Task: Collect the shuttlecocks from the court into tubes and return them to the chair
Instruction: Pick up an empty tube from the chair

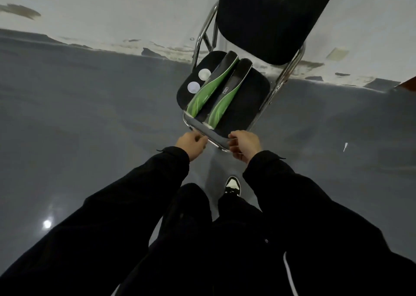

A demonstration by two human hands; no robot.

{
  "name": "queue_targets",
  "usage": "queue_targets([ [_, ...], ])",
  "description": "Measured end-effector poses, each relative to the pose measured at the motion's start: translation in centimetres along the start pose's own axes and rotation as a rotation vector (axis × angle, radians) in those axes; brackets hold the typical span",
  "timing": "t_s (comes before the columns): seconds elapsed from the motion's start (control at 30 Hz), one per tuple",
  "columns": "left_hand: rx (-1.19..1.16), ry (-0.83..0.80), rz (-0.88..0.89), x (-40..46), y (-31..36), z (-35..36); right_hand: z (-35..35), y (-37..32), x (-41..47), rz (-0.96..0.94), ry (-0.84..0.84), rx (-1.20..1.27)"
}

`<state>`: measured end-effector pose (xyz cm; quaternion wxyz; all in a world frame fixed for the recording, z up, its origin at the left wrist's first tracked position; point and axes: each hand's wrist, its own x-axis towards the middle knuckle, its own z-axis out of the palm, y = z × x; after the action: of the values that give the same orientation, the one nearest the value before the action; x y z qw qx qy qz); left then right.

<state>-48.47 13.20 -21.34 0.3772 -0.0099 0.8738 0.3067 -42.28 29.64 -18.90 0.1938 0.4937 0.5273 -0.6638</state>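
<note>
Two green-and-black shuttlecock tubes, the left tube (210,86) and the right tube (227,96), lie side by side on the black seat of a folding chair (254,93). Two round white lids (193,87) (204,74) lie on the seat to the left of the tubes. My left hand (191,143) hovers just before the seat's front edge with fingers loosely curled, holding nothing. My right hand (244,144) is at the front chrome bar, fingers loosely curled and empty. No shuttlecocks are in view.
The chair has a chrome frame (286,75) and a black backrest (270,18), and stands against a pale wall with peeling paint. Grey glossy floor (90,115) spreads around. A small white feather (344,146) lies on the floor at right. My black-and-white shoe (233,186) is below.
</note>
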Motion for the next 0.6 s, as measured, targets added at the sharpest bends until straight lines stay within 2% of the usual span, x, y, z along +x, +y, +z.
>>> queue_targets([
  [0.17,-0.093,-0.061,-0.11,8.3,-1.3,1.2,1.7,0.1,6.8,0.061,0.027,0.007],
  [0.4,-0.435,-0.175,-0.297,16.9,-2.3,4.4,2.8,1.4,14.5,0.166,0.146,0.153],
  [0.6,-0.652,-0.138,-0.526,21.3,-3.8,5.8,5.2,2.1,19.3,0.242,0.112,0.171],
])
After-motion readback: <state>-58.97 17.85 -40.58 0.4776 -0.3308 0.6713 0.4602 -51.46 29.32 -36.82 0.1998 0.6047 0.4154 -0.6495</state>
